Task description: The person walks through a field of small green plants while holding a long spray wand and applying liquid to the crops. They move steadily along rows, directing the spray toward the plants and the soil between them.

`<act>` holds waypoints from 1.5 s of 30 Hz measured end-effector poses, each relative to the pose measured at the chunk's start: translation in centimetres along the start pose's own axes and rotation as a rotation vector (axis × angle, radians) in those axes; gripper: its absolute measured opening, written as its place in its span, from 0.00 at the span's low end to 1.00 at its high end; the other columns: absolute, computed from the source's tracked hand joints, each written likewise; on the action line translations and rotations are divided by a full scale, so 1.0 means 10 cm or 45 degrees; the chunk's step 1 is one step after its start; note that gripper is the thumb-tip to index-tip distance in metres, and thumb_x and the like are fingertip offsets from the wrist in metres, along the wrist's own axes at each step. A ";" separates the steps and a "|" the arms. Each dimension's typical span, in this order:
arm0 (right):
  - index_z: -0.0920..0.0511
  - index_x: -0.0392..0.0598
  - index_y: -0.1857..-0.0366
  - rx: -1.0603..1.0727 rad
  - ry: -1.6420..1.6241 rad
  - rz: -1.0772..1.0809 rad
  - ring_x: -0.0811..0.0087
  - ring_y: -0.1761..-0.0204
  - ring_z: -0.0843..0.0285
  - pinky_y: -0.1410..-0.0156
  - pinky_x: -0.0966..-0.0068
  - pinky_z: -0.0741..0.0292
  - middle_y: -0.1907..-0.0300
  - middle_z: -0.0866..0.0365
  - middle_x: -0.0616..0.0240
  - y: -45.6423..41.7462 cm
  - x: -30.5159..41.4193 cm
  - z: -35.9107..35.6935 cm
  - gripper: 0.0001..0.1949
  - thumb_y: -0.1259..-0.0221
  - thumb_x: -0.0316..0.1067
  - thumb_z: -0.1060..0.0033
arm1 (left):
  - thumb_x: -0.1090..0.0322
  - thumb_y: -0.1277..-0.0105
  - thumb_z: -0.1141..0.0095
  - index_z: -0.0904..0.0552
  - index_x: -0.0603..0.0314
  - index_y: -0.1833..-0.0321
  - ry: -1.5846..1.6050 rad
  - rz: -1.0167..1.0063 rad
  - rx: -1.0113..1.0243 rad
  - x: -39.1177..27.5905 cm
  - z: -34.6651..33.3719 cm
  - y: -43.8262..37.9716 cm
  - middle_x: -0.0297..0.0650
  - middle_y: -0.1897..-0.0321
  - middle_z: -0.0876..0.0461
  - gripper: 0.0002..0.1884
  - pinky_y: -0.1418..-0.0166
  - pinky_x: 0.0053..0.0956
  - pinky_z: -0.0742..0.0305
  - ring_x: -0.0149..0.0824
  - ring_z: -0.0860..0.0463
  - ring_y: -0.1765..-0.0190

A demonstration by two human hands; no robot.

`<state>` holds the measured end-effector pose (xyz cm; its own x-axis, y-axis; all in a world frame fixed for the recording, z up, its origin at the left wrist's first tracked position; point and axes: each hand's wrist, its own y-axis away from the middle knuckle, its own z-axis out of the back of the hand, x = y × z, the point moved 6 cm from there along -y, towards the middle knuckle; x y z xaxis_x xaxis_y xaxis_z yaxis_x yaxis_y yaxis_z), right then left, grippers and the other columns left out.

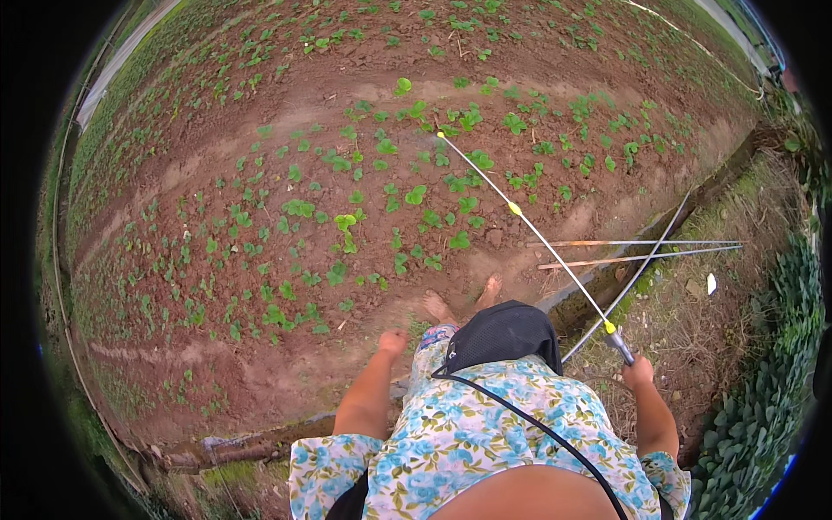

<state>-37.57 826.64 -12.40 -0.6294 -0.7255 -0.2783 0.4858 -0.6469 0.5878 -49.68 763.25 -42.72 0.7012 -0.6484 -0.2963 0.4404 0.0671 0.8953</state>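
My right hand (638,372) grips the grey handle of a spray wand (558,259). The thin metal wand has yellow fittings and slants forward to the left. Its yellow nozzle (441,134) is over the strawberry-like seedlings (416,194), with a faint mist around the tip. Beside my hip hangs my left hand (393,341), seen from above, above the brown soil. I see nothing in it, and its fingers are too small to make out clearly. A black mesh bag or cap (504,338) is at my front, with a black strap (526,416) crossing my flowered shirt.
Metal rods (637,253), some rusty, cross over a narrow ditch (585,296) at right. Bare feet stand at the bed's near edge. Dense leafy plants (754,390) line the far right. A pipe or hose (65,312) curves along the left edge.
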 end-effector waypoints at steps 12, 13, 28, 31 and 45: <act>0.19 0.46 0.61 0.041 0.081 -0.072 0.50 0.58 0.21 0.50 0.60 0.26 0.65 0.19 0.48 0.56 -0.68 -0.05 0.14 0.54 0.36 0.40 | 0.54 0.39 0.52 0.17 0.54 0.56 -0.077 -0.154 0.024 -0.20 0.09 -0.18 0.51 0.58 0.19 0.17 0.47 0.36 0.27 0.48 0.20 0.51; 0.20 0.47 0.60 0.018 0.063 -0.011 0.51 0.57 0.22 0.49 0.60 0.26 0.64 0.19 0.48 0.42 -0.50 -0.14 0.15 0.54 0.37 0.41 | 0.54 0.39 0.52 0.17 0.54 0.56 -0.110 -0.145 0.039 -0.21 0.08 -0.16 0.51 0.57 0.19 0.17 0.46 0.36 0.27 0.47 0.20 0.51; 0.21 0.54 0.66 0.036 0.311 0.409 0.55 0.61 0.20 0.53 0.61 0.24 0.66 0.18 0.56 -0.38 0.63 0.10 0.08 0.49 0.40 0.44 | 0.58 0.41 0.45 0.17 0.62 0.61 0.345 0.004 0.004 -0.06 0.16 0.00 0.46 0.68 0.16 0.14 0.56 0.31 0.24 0.36 0.16 0.64; 0.21 0.52 0.66 0.007 0.447 0.129 0.56 0.61 0.20 0.53 0.61 0.23 0.66 0.18 0.57 -0.14 -0.34 0.30 0.09 0.50 0.39 0.42 | 0.57 0.40 0.46 0.17 0.62 0.62 0.198 -0.019 0.004 -0.05 0.11 -0.01 0.44 0.71 0.16 0.15 0.57 0.31 0.24 0.34 0.16 0.66; 0.22 0.51 0.68 -0.179 0.509 0.089 0.55 0.64 0.19 0.57 0.61 0.23 0.68 0.18 0.58 -0.04 -0.86 0.64 0.07 0.51 0.36 0.38 | 0.55 0.41 0.50 0.16 0.57 0.62 -0.029 -0.031 -0.013 -0.11 0.03 0.16 0.48 0.62 0.17 0.16 0.49 0.36 0.26 0.44 0.18 0.55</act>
<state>-36.25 834.63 -5.41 -0.3207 -0.7849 -0.5301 0.6141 -0.5984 0.5145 -49.96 763.82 -40.88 0.6774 -0.6668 -0.3106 0.4631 0.0585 0.8844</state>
